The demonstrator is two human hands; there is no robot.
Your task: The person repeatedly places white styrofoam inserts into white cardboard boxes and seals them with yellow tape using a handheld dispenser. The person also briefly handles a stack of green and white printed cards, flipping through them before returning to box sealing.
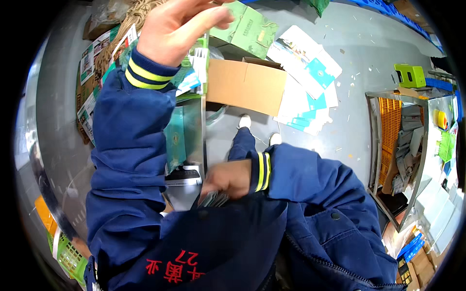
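My left hand (179,29) is raised over the far end of the steel bench. Its thumb and the fingers that show are stretched out, with nothing seen in them; some fingertips pass out of the picture. Close to my body, my right hand (227,178) is curled and slightly blurred. Below its fingers show several thin grey pieces (213,199), bunched together, which it seems to grip; their kind is unclear. Beneath my left wrist lie white and blue leaflets (190,82) at the bench edge. A teal folder or bag (175,138) sits nearer, beside my left forearm.
Beyond the bench edge stand an open cardboard box (247,86) and a green printed box (247,30). Printed sheets (310,65) are spread over the grey floor. To the right is a metal-framed rack (371,140) with an orange crate (390,131). Coiled rope (131,22) lies far left.
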